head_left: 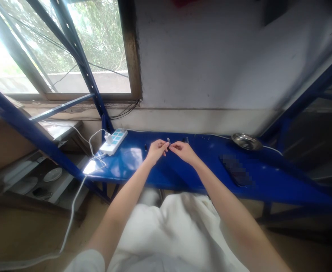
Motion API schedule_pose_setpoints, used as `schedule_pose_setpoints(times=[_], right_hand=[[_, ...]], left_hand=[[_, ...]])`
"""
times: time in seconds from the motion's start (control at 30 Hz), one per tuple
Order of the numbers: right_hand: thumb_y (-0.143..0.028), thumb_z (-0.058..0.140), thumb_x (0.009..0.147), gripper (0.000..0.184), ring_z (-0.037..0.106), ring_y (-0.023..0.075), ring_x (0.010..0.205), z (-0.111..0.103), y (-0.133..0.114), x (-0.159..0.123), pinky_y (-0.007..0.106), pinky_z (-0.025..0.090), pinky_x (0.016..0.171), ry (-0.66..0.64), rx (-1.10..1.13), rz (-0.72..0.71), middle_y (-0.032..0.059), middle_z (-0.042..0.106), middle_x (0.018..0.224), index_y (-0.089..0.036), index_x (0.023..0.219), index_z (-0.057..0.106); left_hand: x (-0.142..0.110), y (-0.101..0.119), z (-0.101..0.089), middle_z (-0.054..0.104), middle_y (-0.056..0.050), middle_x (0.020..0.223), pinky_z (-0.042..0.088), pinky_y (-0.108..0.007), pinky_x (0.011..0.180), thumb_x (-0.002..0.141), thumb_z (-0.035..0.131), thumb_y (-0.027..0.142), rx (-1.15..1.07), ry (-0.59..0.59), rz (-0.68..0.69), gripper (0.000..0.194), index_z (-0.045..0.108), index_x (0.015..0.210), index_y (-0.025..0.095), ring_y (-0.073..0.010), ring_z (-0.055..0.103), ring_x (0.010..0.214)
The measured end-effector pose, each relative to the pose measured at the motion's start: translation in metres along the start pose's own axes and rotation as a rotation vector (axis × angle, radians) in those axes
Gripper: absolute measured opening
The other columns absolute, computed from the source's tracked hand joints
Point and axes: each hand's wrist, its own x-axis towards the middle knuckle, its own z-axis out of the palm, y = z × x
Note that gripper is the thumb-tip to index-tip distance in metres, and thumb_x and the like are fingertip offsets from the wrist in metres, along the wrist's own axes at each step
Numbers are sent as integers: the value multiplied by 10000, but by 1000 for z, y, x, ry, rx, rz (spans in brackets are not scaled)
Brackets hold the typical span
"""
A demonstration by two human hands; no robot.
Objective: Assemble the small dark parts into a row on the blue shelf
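My left hand (156, 151) and my right hand (184, 150) meet over the blue table (166, 173), fingertips almost touching. Between them is a small, clear-looking piece (168, 140) with a dark part, too small to name. Both hands are closed in a pinch on it, and the fingers hide some of it. A small dark cylindrical item (145, 147) stands on the table just left of my left hand. Several tiny dark and clear pieces (186, 139) lie behind my right hand.
A white power strip (113, 143) with a plug and cables lies at the table's left end. A shiny metal bowl (246, 141) sits at the back right, with a dark, blurred-out flat object (235, 170) in front. Blue rack posts (86, 75) rise beside the window.
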Motion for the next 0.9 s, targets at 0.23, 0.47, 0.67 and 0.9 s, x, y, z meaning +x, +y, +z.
schedule_pose_setpoints(times=[0.23,0.47,0.67,0.9], right_hand=[[-454,575,720,305,567,148,639,0,3,1,277,429,614,-63,52,13,40,664,729,-170,776,671],[-502,600,674,340,492,121,536,2,8,4,254,371,524,-87,28,10,5,590,598,-163,654,618],[-466,581,702,299,521,141,588,6,14,5,270,392,566,-18,-10,22,18,603,646,-170,667,584],[-437,566,693,266,544,172,625,-5,64,4,300,417,599,229,-72,146,47,615,690,-172,683,569]], left_hand=[[-1,-7,1,557,21,591,360,-169,428,767,574,387,84,-37,78,250,557,756,139,-39,469,399],[-3,-6,0,542,28,589,377,-174,448,780,561,369,137,-80,135,227,583,798,144,-41,463,406],[1,-22,1,518,39,639,346,-169,410,827,479,378,80,-15,118,226,549,854,165,-29,436,383],[-2,-73,-8,517,49,581,335,-169,405,812,479,321,164,168,-46,169,548,791,168,-41,417,373]])
